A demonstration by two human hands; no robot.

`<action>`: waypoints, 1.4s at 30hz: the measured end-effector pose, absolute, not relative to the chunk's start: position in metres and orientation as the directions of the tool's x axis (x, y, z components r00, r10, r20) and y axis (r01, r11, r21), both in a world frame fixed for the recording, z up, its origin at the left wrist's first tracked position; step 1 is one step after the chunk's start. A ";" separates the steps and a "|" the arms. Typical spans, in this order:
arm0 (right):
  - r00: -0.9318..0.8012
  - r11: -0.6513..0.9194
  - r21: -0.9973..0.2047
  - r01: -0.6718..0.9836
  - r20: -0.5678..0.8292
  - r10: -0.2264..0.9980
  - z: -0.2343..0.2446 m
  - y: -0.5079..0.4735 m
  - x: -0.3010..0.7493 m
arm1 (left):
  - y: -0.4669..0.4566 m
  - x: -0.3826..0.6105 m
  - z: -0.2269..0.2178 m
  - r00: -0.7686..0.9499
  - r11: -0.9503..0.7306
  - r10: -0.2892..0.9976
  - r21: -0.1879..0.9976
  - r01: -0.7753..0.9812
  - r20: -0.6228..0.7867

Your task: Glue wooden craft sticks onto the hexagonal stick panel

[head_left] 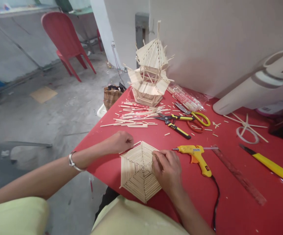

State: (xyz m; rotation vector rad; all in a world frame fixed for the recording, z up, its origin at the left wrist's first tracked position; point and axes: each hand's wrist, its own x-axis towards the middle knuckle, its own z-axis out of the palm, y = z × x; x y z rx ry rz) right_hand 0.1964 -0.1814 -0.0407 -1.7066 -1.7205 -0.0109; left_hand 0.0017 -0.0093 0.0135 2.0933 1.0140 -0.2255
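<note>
A flat hexagon made of glued wooden sticks point(137, 171) lies at the near edge of the red table point(229, 202). My left hand point(119, 142) rests at its upper left corner, fingers curled and pinching a thin stick against the edge. My right hand point(167, 169) sits on the hexagon's right side, fingers bent and pressing a small stick onto it. A yellow glue gun point(197, 155) lies just right of my right hand, its nozzle pointing left.
A stick-built pagoda model point(149, 71) stands at the table's far corner, with loose sticks point(133, 116) in front of it. Pliers point(174, 124), yellow-handled scissors point(196, 116), a ruler point(239, 176), a yellow knife point(271, 164) and a white fan point(259, 85) lie rightward. A red chair point(63, 39) stands on the floor.
</note>
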 end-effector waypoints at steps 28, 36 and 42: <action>0.084 0.163 -0.461 0.872 0.469 0.879 -0.048 -0.180 0.200 | -0.006 0.007 0.022 0.644 -0.344 0.551 0.558 0.755 -0.531; 0.078 0.176 -0.453 0.874 0.487 0.870 -0.046 -0.180 0.200 | -0.006 0.006 0.022 0.670 -0.392 0.512 0.548 0.739 -0.537; 0.084 0.171 -0.459 0.872 0.484 0.871 -0.047 -0.180 0.200 | -0.006 0.006 0.022 0.686 -0.414 0.513 0.552 0.724 -0.516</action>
